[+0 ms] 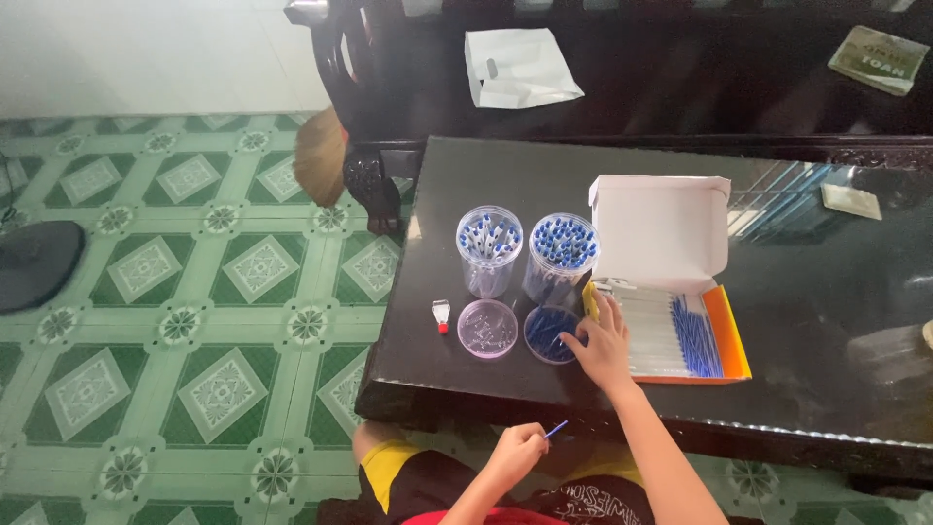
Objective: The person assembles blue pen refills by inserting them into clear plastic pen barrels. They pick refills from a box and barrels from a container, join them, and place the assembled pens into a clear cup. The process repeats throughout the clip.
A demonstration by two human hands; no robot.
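Note:
My left hand [515, 452] is below the table's near edge, pinching a thin blue pen part [556, 429]. My right hand [603, 345] rests with fingers stretched on the left end of an open orange-and-white box [731, 335]. In the box lie clear pen barrels [649, 331] and blue refills [695, 335]. The thumb is beside a round lid of blue pieces [546, 333]. Next to that lid sits a lid of clear pieces [487, 329]. Behind them stand two clear jars of pens [489, 251] [561, 255].
A small white piece with a red tip [441, 315] lies left of the lids on the dark glass table [505, 175]. A white bag [520, 66] and a green packet [880, 58] lie on a dark bench behind. A broom [321, 156] leans at the table's far left corner.

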